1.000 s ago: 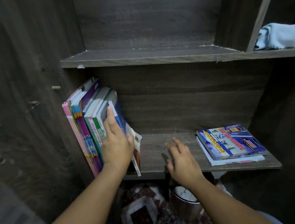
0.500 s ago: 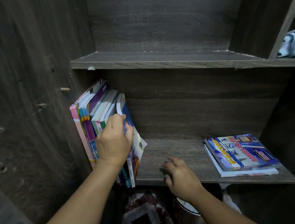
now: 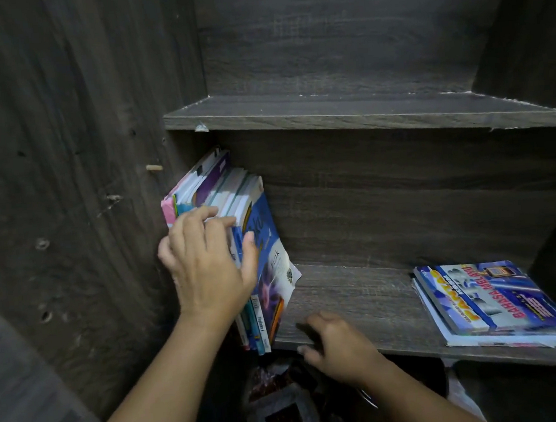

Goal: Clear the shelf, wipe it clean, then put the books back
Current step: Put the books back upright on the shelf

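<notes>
Head view: the left grip [image 3: 208, 269], flat a second ago, is now clasping the upright textbooks [image 3: 266, 245] leftmost on the shelf [image 3: 360, 297], beginning the clearing; the right grip [image 3: 342, 349] is resting slack, empty, on its edge.

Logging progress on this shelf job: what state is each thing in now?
Upright books: leaning left against the side wall, gripped.
Left hand: fingers curled over their spines.
Right hand: curled at the lower shelf's front edge; hold unclear.
Flat stack: lying flat, right end, untouched.

Dim, soft-shadowed view, wide-angle bending at edges
</notes>
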{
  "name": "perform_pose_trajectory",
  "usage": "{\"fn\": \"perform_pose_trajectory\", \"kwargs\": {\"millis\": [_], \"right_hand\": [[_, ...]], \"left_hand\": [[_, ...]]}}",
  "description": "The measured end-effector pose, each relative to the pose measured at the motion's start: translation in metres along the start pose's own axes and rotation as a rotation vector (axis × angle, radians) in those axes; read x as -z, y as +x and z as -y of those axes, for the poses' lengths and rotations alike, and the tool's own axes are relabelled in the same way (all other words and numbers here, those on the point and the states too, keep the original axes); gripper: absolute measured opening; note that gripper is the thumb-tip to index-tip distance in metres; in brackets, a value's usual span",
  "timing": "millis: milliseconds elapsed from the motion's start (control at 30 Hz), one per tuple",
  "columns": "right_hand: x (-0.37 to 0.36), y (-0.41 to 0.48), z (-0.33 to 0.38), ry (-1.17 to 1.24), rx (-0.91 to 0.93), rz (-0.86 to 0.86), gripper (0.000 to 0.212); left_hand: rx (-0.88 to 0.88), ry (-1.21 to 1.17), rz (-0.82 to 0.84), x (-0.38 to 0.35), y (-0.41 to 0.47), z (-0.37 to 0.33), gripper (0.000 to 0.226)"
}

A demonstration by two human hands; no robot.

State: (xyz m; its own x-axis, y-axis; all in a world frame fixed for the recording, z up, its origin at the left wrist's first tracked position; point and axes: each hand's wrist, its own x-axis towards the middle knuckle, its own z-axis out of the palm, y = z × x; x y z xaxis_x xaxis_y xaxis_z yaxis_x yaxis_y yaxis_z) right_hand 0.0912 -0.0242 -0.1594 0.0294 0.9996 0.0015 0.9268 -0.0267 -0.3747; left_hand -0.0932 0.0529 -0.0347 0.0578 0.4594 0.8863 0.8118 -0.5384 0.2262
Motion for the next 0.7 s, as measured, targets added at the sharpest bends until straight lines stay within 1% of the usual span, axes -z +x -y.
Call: {"fn": "perform_pose_trajectory", "kwargs": {"millis": [67, 167, 233, 300, 400, 467, 600, 700], "right_hand": [[-0.005, 0.007, 0.011, 0.023, 0.033, 0.031, 0.060], [-0.013, 0.016, 0.032, 0.096, 0.070, 0.067, 0.083], [-0.019, 0.022, 0.045, 0.160, 0.036, 0.081, 0.096], [-0.024, 0.028, 0.053, 0.175, 0.005, 0.078, 0.105], [-0.033, 0.039, 0.057, 0.121, -0.009, 0.029, 0.114], [-0.039, 0.045, 0.055, 0.135, 0.009, 0.025, 0.117], [-0.043, 0.049, 0.047, 0.217, 0.098, 0.012, 0.111], [-0.043, 0.051, 0.042, 0.254, 0.151, -0.015, 0.112]], "left_hand": [[-0.013, -0.008, 0.000, 0.005, 0.001, 0.005, 0.028], [-0.051, 0.029, 0.021, 0.006, -0.001, 0.009, 0.029], [-0.061, 0.034, 0.029, 0.004, -0.002, 0.011, 0.031], [-0.052, 0.017, 0.038, 0.002, -0.003, 0.010, 0.032], [-0.022, -0.006, 0.013, -0.001, -0.004, 0.010, 0.030], [-0.009, -0.023, -0.029, -0.004, -0.002, 0.008, 0.027], [-0.023, -0.076, -0.083, -0.008, 0.000, 0.007, 0.025], [-0.022, -0.098, -0.077, -0.008, -0.002, 0.006, 0.026]]}}
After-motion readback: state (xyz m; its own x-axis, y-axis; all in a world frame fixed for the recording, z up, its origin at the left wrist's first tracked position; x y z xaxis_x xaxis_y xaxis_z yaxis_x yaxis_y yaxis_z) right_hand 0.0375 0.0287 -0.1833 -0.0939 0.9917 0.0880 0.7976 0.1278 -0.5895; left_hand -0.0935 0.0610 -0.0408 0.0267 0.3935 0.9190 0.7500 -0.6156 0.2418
